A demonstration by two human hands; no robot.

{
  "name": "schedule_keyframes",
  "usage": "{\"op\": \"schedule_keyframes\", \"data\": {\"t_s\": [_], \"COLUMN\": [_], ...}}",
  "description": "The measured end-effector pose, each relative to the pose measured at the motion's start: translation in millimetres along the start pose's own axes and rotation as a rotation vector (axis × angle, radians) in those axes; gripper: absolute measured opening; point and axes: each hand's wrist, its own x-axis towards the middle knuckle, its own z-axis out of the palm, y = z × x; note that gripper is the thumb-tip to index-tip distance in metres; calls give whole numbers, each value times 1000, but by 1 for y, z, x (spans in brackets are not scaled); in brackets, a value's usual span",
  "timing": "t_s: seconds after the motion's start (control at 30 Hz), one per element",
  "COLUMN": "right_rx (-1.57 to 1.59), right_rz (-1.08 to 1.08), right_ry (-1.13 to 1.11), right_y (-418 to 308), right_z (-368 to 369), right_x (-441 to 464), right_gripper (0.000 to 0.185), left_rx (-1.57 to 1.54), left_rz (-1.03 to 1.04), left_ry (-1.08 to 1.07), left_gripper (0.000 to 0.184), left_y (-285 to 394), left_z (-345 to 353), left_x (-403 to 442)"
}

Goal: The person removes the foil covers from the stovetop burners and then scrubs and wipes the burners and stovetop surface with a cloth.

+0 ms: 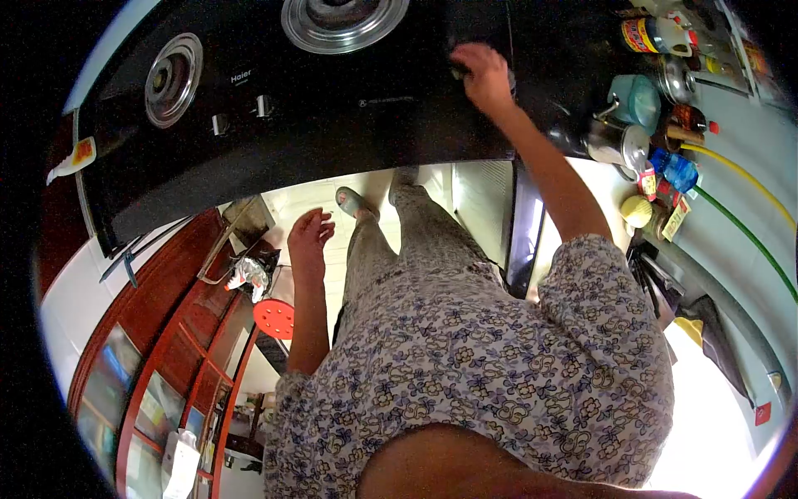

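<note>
My right hand (484,76) is over the black glass cooktop (332,125), right of the large round burner (345,21). Its fingers curl around a small dark thing (458,71), too dim to name. Down by my side hangs my left hand (308,239), in front of the cooktop's near edge. Its fingers are loosely bent and apart, with nothing in them. Two silver knobs (263,106) and a smaller-looking burner (174,81) lie on the cooktop's left part.
At the right stand a metal pot (613,141), a teal container (636,101) and a labelled bottle (657,37). Yellow (748,170) and green hoses (744,237) run along the wall. Red-framed cabinets (166,366) and a red round stool top (274,319) are at the left.
</note>
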Motion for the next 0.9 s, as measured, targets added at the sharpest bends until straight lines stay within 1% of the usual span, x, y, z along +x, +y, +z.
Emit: {"op": "schedule_keyframes", "data": {"t_s": [0.1,0.2,0.23,0.33,0.4,0.43,0.47,0.53,0.57,0.6,0.67,0.77,0.87,0.9], "right_rx": [45,228,308,378,243,79,-108,-175,-150,-107,-99,-108,-186,-223], "right_rz": [-7,-64,-27,300,401,401,365,373,382,302,370,435,557,597], "right_ry": [-118,-242,-226,-29,67,14,35,98,57,58,22,98,143,162], "right_y": [-31,-24,-25,-5,12,16,11,-13,-22,-35,-75,-96,-120,-126], "right_z": [-30,-45,-57,-71,-61,-46,-29,-13,-4,0,0,5,13,17], "right_x": [-36,-58,-57,-52,-40,-33,-37,-44,-51,-59,-66,-74,-81,-83], "right_gripper": [46,46,45,44,46,50,50,49,48,49,49,46,47,47], "left_rx": [8,19,25,41,49,49,50,-13,-51,-45,-40,253,-79,-83], "left_rz": [5,-36,-31,-58,-69,-68,-68,-84,-89,-81,-65,124,-175,-141], "left_ry": [-92,-179,-191,-188,-181,-176,-172,-175,-178,-187,-209,-330,-314,-346], "left_gripper": [22,22,21,19,19,19,19,19,19,20,21,22,23,24], "left_y": [5,-2,-1,-1,-3,-7,-10,-18,-21,-22,-27,-34,-40,-43], "left_z": [28,41,46,47,43,38,33,23,21,19,16,15,14,11], "left_x": [10,20,17,12,14,16,18,23,26,28,33,45,53,54]}}
